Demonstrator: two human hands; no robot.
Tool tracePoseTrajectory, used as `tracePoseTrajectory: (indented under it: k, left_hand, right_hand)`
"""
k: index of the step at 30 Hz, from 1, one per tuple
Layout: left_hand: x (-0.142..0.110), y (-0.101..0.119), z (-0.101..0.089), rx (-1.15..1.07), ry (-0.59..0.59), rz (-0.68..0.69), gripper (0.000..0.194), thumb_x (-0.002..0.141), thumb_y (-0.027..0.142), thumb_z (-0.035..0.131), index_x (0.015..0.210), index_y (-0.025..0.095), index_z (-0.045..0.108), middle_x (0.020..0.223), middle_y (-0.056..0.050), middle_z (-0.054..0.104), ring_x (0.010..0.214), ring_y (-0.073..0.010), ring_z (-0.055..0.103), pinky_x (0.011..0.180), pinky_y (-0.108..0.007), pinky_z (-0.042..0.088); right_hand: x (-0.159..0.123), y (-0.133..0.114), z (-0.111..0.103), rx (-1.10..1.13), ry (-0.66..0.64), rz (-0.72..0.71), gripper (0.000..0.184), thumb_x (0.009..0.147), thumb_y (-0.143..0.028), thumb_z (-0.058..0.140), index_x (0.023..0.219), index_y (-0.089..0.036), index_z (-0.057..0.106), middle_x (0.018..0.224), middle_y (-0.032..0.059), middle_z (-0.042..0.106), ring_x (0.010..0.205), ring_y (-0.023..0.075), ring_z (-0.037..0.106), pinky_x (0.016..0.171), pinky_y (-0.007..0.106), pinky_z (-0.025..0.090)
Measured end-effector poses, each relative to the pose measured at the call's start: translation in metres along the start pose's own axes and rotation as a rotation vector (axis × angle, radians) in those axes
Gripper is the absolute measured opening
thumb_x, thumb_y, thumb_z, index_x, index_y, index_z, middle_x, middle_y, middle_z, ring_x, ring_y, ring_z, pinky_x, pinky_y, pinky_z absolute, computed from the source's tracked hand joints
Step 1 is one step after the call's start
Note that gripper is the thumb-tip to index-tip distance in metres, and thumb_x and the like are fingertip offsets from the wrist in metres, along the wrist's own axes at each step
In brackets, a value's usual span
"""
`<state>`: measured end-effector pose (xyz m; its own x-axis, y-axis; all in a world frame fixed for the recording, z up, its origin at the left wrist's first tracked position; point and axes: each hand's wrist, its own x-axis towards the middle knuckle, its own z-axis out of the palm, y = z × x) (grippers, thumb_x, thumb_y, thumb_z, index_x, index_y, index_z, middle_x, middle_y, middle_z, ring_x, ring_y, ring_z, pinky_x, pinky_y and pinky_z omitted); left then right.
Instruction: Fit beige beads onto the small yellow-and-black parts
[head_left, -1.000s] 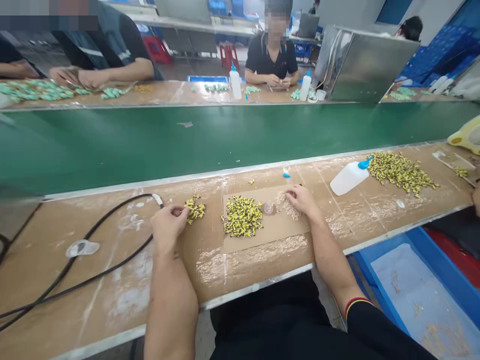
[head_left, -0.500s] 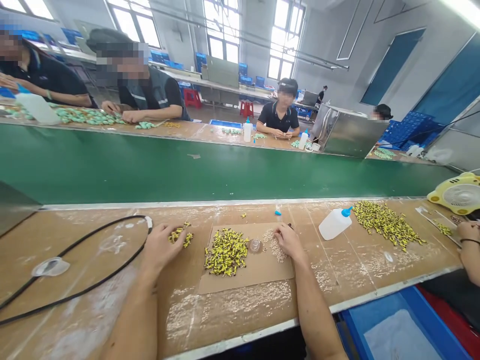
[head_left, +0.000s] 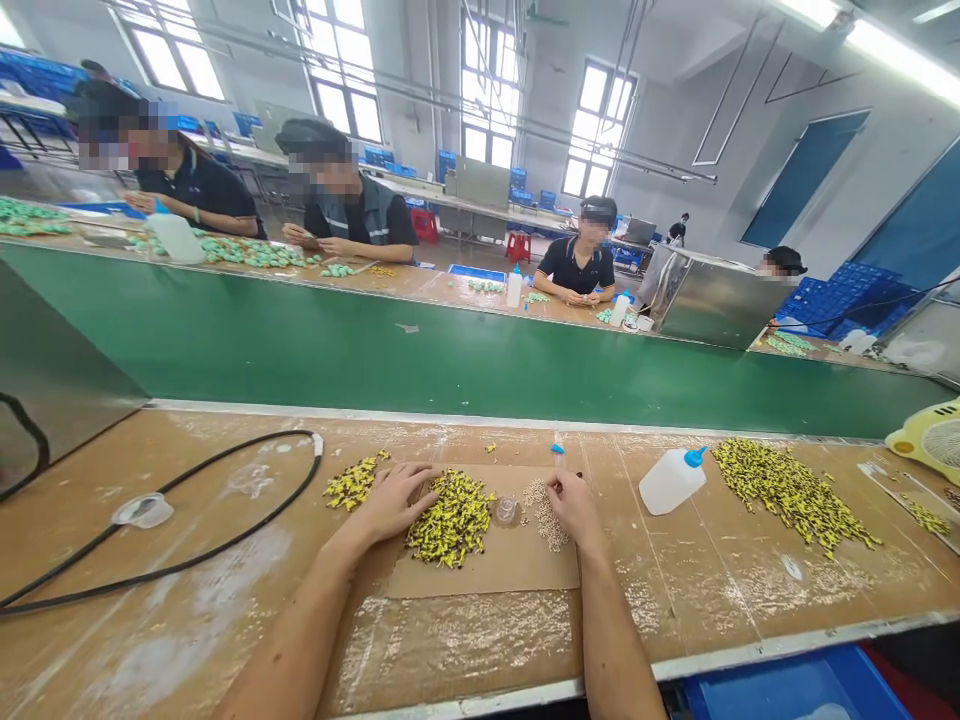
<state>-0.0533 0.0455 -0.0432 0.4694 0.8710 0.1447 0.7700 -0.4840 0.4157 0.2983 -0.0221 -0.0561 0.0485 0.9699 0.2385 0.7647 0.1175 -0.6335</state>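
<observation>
My left hand (head_left: 394,503) reaches the left edge of a heap of small yellow-and-dark pieces (head_left: 450,520), fingers apart over it. The heap lies on a flat cardboard sheet (head_left: 487,580). A smaller group of the same yellow pieces (head_left: 352,483) lies to the left of that hand. My right hand (head_left: 576,508) is at the spread of tiny beige pieces (head_left: 551,525) on the sheet's right side. Its fingertips are pinched together; what they hold is too small to make out. Between the two piles stands a small clear round container (head_left: 507,511).
A white bottle with blue cap (head_left: 673,481) lies right of the sheet, before another yellow heap (head_left: 791,490). A black cable (head_left: 225,560) loops at left. Beyond the green belt (head_left: 360,345), several co-workers sit at a bench (head_left: 442,285) with pale green pieces.
My left hand has moved right, from the small yellow group to the heap on the cardboard. My right hand stays at the beige pieces. The camera view has shifted.
</observation>
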Motion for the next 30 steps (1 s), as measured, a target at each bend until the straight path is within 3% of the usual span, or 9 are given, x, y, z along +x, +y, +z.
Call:
tracePoseTrajectory:
  k: [5,10,17,24,28,30]
  left_hand:
    - [0.000,-0.002,0.003,0.000,0.027,0.013,0.048,0.093,0.047,0.050,0.124,0.020,0.074,0.132,-0.016,0.072,0.127,-0.0351,0.065,0.111,-0.053,0.047]
    - [-0.001,-0.001,0.016,-0.043,0.068,0.081,0.039,0.098,0.040,0.047,0.119,0.025,0.076,0.128,-0.012,0.074,0.121,-0.0308,0.069,0.106,-0.048,0.053]
    - [-0.010,0.004,0.029,-0.120,0.154,0.076,0.033,0.103,0.034,0.047,0.119,0.023,0.073,0.126,-0.012,0.073,0.120,-0.0301,0.068,0.104,-0.048,0.054]
    - [-0.019,0.020,0.019,-0.196,0.079,0.077,0.028,0.098,0.029,0.059,0.122,0.021,0.070,0.125,-0.012,0.071,0.120,-0.0285,0.065,0.107,-0.046,0.050]
    - [-0.021,0.024,0.021,-0.255,0.057,0.069,0.042,0.097,0.035,0.061,0.136,0.019,0.062,0.140,-0.015,0.063,0.133,-0.0301,0.058,0.116,-0.049,0.045]
    - [-0.021,0.026,0.024,-0.276,0.053,0.044,0.050,0.101,0.037,0.054,0.147,0.018,0.053,0.153,-0.017,0.053,0.144,-0.0306,0.049,0.122,-0.050,0.040]
  right_hand:
    - [-0.001,0.000,0.001,0.058,0.072,-0.016,0.016,0.084,-0.014,0.053,0.073,-0.022,0.062,0.080,0.0049,0.073,0.079,0.0228,0.066,0.072,0.032,0.047]
    - [-0.002,-0.008,-0.001,0.156,0.181,-0.033,0.016,0.087,-0.026,0.055,0.083,-0.020,0.070,0.078,0.0062,0.074,0.067,0.0205,0.065,0.063,0.031,0.050]
    - [0.022,-0.032,-0.008,0.228,0.315,-0.072,0.023,0.090,-0.040,0.061,0.085,-0.021,0.074,0.075,0.0048,0.072,0.061,0.0169,0.061,0.056,0.028,0.049]
    - [0.014,-0.012,0.001,0.210,0.387,-0.041,0.028,0.091,-0.046,0.067,0.088,-0.019,0.074,0.077,0.0050,0.073,0.054,0.0141,0.054,0.052,0.028,0.046]
    - [0.007,-0.012,-0.007,0.091,0.447,-0.148,0.022,0.093,-0.040,0.068,0.090,-0.019,0.074,0.077,0.0039,0.072,0.056,0.0131,0.056,0.054,0.027,0.047]
    - [0.006,-0.016,-0.010,0.060,0.451,-0.199,0.018,0.094,-0.036,0.068,0.090,-0.019,0.073,0.077,0.0030,0.071,0.056,0.0126,0.056,0.056,0.027,0.048]
